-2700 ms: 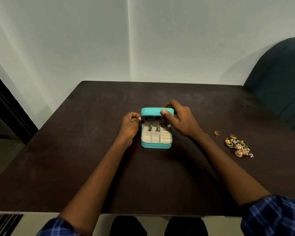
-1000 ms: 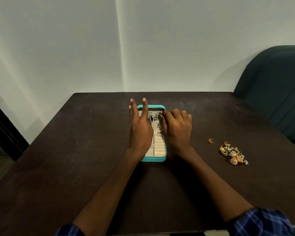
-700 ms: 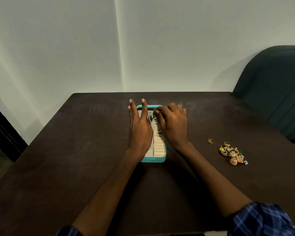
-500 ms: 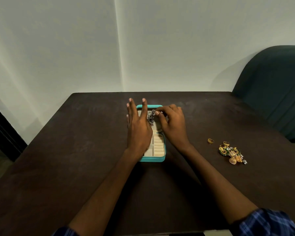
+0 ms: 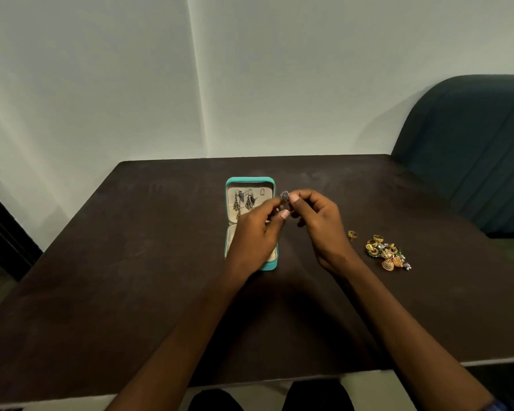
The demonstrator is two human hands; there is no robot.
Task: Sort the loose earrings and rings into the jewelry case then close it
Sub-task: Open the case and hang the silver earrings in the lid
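Pinching dark earring (image 5: pixel 284 196) beside unlabelled case (image 5: pixel 250 182)

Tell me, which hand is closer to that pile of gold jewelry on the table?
Right. The right hand is left of the gold jewelry pile, apart from it; the left hand is farther left, over the teal case.

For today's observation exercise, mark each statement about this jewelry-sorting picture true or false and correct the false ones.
1. The teal jewelry case lies shut. False: it lies open, with dangling earrings on its far half.
2. The right hand and the left hand together pinch a small silver piece. True.
3. The heap of gold jewelry lies left of the case. False: it lies right of it.
4. A single gold ring lies apart from the heap. True.
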